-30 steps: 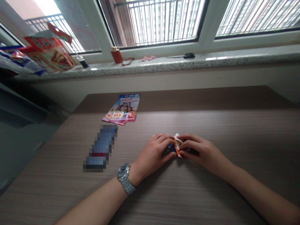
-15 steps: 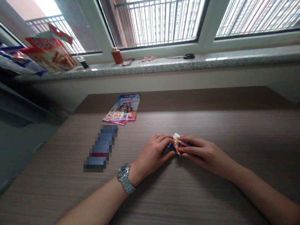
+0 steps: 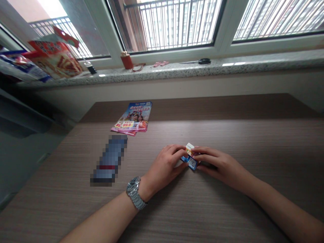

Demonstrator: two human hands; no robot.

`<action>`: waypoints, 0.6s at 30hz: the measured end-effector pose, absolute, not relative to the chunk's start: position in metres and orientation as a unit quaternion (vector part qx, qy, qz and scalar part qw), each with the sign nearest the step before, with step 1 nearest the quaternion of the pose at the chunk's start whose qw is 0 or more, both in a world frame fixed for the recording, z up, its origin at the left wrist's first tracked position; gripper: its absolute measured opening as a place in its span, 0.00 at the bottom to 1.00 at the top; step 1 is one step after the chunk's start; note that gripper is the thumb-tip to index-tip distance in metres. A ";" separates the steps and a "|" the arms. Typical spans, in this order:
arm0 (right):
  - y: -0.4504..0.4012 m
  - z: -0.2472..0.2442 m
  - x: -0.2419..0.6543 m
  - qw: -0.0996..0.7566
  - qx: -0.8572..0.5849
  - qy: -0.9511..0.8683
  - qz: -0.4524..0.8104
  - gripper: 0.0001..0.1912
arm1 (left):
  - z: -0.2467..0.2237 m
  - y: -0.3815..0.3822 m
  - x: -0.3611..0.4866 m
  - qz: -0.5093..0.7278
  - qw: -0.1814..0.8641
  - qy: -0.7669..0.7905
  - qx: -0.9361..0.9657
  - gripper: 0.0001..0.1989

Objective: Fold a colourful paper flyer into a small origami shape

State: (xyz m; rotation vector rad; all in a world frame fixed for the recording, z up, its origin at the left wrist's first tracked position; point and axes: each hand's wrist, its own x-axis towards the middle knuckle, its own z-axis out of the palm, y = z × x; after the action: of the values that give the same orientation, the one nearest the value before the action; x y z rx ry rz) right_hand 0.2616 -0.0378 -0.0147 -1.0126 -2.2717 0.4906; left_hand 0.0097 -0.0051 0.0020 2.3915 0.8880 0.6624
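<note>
A small folded piece of colourful printed paper [image 3: 192, 163] lies between my hands over the table, with a QR code on its blue part and a white flap at the top. My left hand [image 3: 168, 163], with a metal watch [image 3: 136, 193] at the wrist, pinches its left side between thumb and fingers. From the right, my right hand [image 3: 221, 164] grips the other side with its fingertips. The fingers hide part of the folds. Farther back on the left rests a stack of printed flyers [image 3: 135, 118].
A pixelated dark blue object [image 3: 110, 158] lies left of my hands on the wooden table [image 3: 227, 128]. On the stone windowsill [image 3: 177, 71] are scissors [image 3: 202, 61], a red container [image 3: 126, 60], small pink items [image 3: 161, 63] and snack bags [image 3: 57, 59].
The folded paper has shifted or opened between my fingers, so its blue part with the QR code now shows where orange and dark blue folds were. Both hands stay almost in place.
</note>
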 end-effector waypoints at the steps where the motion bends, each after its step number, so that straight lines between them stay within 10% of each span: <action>1: -0.038 -0.015 0.262 0.302 -0.387 -0.851 0.187 0.13 | 0.001 -0.005 0.009 0.243 0.245 0.323 0.881 0.10; 18: -0.037 -0.016 0.266 0.293 -0.398 -0.858 0.136 0.13 | 0.001 -0.008 0.008 0.223 0.199 0.340 0.892 0.16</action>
State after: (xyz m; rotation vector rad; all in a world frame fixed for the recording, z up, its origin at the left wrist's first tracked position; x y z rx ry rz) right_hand 0.2662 -0.0372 -0.0162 -1.0598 -2.2861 0.3631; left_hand 0.0076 -0.0076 0.0014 2.4934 0.9511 0.6239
